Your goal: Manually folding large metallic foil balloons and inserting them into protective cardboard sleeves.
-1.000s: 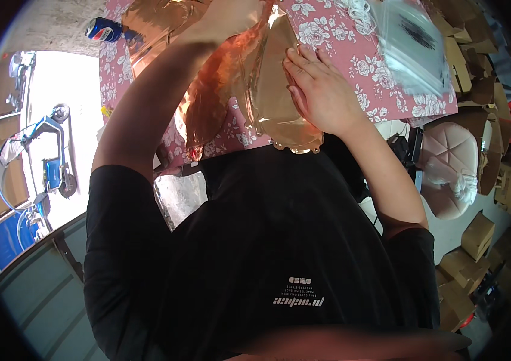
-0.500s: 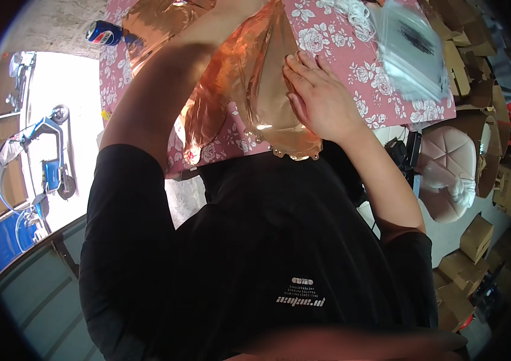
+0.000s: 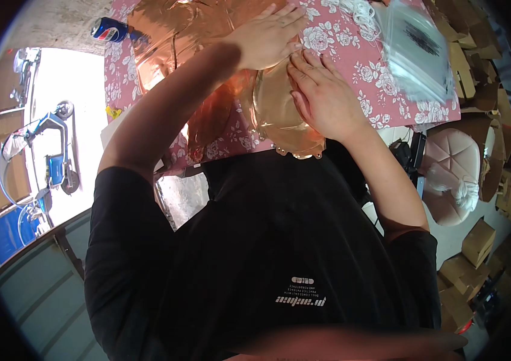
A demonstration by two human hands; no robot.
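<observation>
A flat, shiny copper-coloured foil balloon [image 3: 288, 129] lies creased on a pink tablecloth [image 3: 355, 45] with white roses. It spreads toward the far left, and its near end, edged with small rounded tabs, reaches the table's front edge. My left hand [image 3: 267, 39] rests flat on the foil, fingers stretched out toward the right. Just nearer to me, my right hand [image 3: 325, 93] lies on the foil's right edge with its fingers extended forward. The fingertips of both hands almost meet. My left forearm covers part of the foil.
At the far left corner lies a blue drink can [image 3: 108, 29]. A stack of clear plastic bags [image 3: 418, 54] and a bundle of white string [image 3: 361, 18] sit on the right. Beyond the table are a padded chair [image 3: 451, 168], cardboard boxes [image 3: 478, 240] and a blue-framed scooter [image 3: 57, 144].
My left hand has come nearer from the far edge and now lies flat on the foil beside my right hand. The foil under it looks flatter. My right hand has barely moved.
</observation>
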